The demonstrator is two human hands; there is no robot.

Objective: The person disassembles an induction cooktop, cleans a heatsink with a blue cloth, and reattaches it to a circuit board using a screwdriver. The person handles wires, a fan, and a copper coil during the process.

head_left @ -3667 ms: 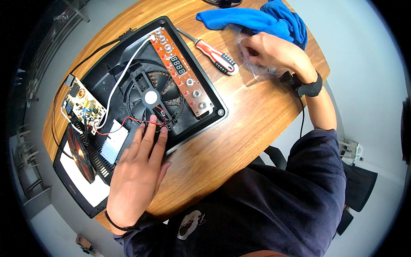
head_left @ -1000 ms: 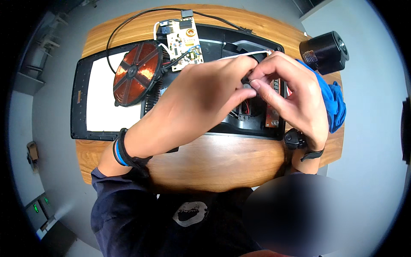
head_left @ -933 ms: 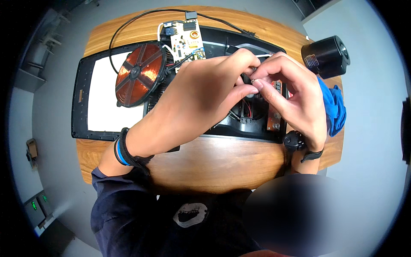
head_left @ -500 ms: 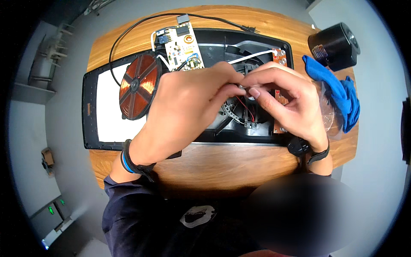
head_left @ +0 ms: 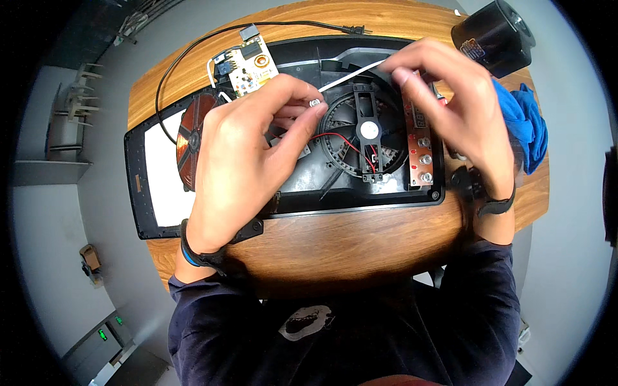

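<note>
My left hand (head_left: 241, 151) pinches a small round silvery piece (head_left: 315, 103) between thumb and forefinger; its exact kind is too small to tell. Below and around it lies an opened induction cooker's black housing (head_left: 309, 186). Near the white cable (head_left: 351, 76), my right hand (head_left: 460, 100) hovers with thumb and forefinger curved and slightly apart, and I make out nothing between them. Its fingers cover the far end of a narrow button board (head_left: 421, 168). Between the hands sits the black fan (head_left: 369, 130) with red and black wires.
Left of the fan, the copper coil (head_left: 191, 143) and the circuit board (head_left: 261, 62) are partly behind my left hand. A black power cord (head_left: 309, 24) curves along the back. At the right stand a black cylinder (head_left: 492, 40) and a blue cloth (head_left: 524, 122).
My hands, together over the fan before, have parted. The left moved left with the small silvery piece; the right moved up and right toward the white cable's end. The fan is uncovered.
</note>
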